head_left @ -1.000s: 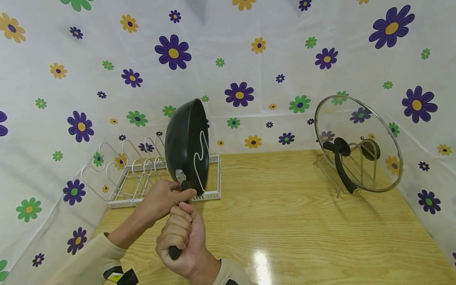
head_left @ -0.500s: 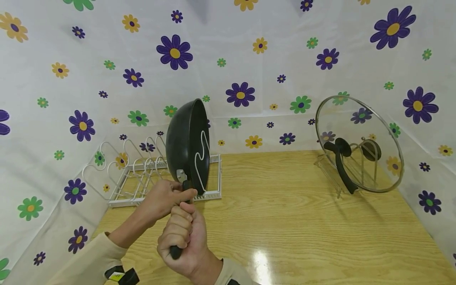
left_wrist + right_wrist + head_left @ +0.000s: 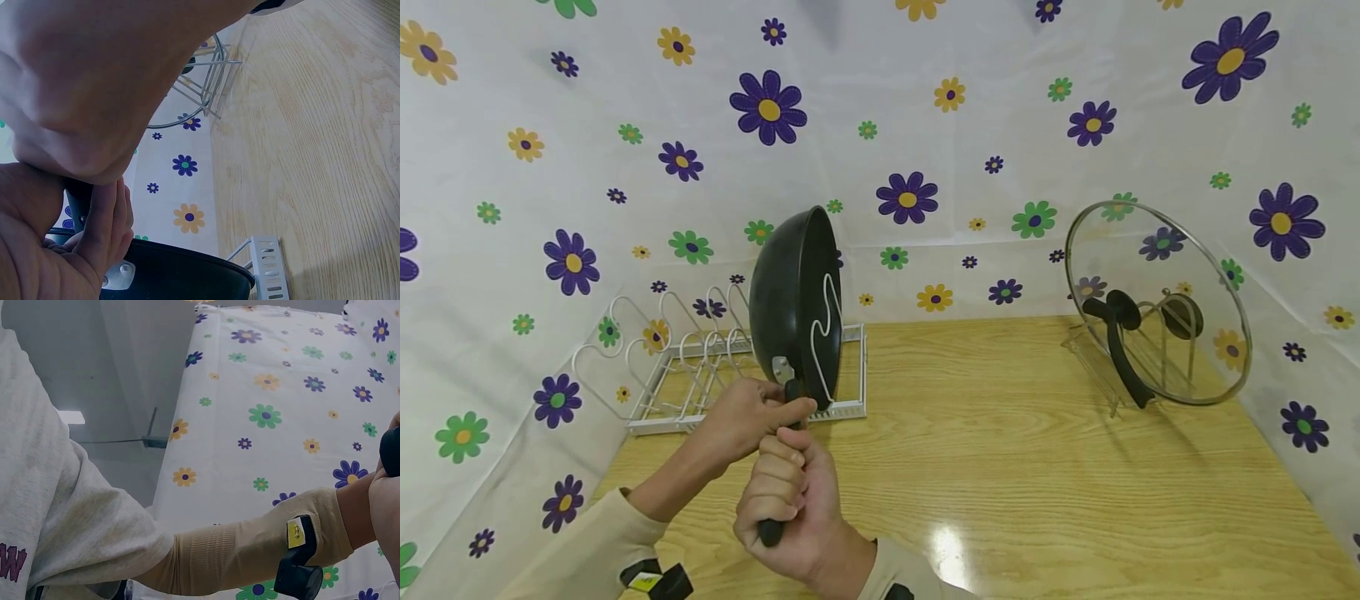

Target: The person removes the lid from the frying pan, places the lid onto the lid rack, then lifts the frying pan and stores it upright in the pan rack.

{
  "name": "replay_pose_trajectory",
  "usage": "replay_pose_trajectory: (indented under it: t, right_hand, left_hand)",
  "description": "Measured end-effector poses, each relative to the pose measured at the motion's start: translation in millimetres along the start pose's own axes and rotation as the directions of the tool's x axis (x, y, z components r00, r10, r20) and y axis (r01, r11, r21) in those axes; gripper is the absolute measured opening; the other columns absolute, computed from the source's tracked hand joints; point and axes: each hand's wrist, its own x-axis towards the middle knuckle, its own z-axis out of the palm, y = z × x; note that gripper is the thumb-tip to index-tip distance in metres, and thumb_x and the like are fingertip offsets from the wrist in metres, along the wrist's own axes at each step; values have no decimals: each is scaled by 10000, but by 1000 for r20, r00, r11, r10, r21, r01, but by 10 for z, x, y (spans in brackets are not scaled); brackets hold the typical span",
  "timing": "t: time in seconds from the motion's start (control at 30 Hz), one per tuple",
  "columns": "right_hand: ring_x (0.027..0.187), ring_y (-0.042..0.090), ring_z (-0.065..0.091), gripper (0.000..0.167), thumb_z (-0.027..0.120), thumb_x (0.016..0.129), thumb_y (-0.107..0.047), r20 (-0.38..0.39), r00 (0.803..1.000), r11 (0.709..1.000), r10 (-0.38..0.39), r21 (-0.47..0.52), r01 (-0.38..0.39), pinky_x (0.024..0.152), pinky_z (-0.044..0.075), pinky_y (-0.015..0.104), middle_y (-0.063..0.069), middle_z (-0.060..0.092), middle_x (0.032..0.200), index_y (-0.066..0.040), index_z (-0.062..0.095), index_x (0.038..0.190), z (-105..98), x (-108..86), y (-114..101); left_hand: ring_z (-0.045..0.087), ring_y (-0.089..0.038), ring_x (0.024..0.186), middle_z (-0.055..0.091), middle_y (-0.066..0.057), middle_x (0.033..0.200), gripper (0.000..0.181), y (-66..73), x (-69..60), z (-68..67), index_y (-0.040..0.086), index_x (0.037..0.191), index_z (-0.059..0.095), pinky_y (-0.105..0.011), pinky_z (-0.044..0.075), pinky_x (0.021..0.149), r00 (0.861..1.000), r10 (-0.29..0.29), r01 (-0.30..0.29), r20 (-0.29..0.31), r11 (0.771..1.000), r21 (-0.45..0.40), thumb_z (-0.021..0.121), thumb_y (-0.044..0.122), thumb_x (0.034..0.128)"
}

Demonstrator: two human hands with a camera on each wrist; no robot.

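Observation:
A black wok [image 3: 775, 292] stands on its side, tilted, in the right end of a white wire pan rack [image 3: 647, 427], in the head view. One wavy wire of the rack crosses the wok's inner side. My left hand [image 3: 741, 421] grips the wok's black handle close to its metal bracket. Lower down, the fist of my right hand [image 3: 793, 508] is wrapped round the same handle, whose rounded end [image 3: 770, 533] pokes out below. In the left wrist view, the left fingers [image 3: 109, 228] curl on the handle beside the wok [image 3: 181, 272]. The right wrist view catches only the handle's end [image 3: 390, 453] and part of the hand.
A glass lid [image 3: 1217, 275] with a metal rim leans on a small wire stand [image 3: 1093, 375] at the right. Several hoops of the rack rise left of the wok. All of it is on a wooden table [image 3: 1000, 467], with flowered cloth [image 3: 985, 192] behind and at both sides.

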Motion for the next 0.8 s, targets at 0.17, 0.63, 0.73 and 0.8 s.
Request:
replay_pose_trajectory:
  t: [0.17, 0.63, 0.73, 0.8]
  right_hand:
    - [444, -24, 298, 405, 457, 1039, -250, -30, 999, 997, 17, -73, -19, 503, 252, 70, -120, 341, 517, -222, 377, 642, 5, -12, -30]
    - [497, -53, 445, 375, 493, 1024, -291, -145, 989, 944, 30, -322, -76, 572, 281, 67, -114, 561, 563, -211, 453, 660, 21, -53, -95]
    - [523, -57, 443, 338, 567, 988, -310, -174, 985, 917, 25, -388, -92, 598, 318, 70, -129, 562, 582, -210, 482, 676, 30, -70, -111]
    - [546, -56, 460, 313, 609, 961, -327, -199, 980, 894, 17, -437, -105, 624, 360, 74, -138, 564, 598, -212, 501, 691, 39, -84, -124]
  left_hand:
    - [414, -113, 517, 422, 66, 558, 393, -7, 1, 2, 97, 660, 569, -257, 367, 487, 1000, -19, 19, 7, 1000, -21, 757, 348, 897]
    - [516, -156, 573, 526, 35, 591, 401, 2, -22, 5, 56, 770, 671, -306, 438, 526, 998, -48, 48, 36, 999, -12, 733, 426, 913]
    - [499, -157, 562, 538, 28, 590, 421, -13, -22, 7, 55, 771, 675, -304, 425, 514, 998, -51, 52, 37, 999, -17, 728, 446, 917]
    - [513, -163, 575, 577, 19, 606, 431, -25, -21, 9, 52, 786, 689, -307, 433, 520, 998, -55, 56, 38, 998, -28, 728, 460, 918]
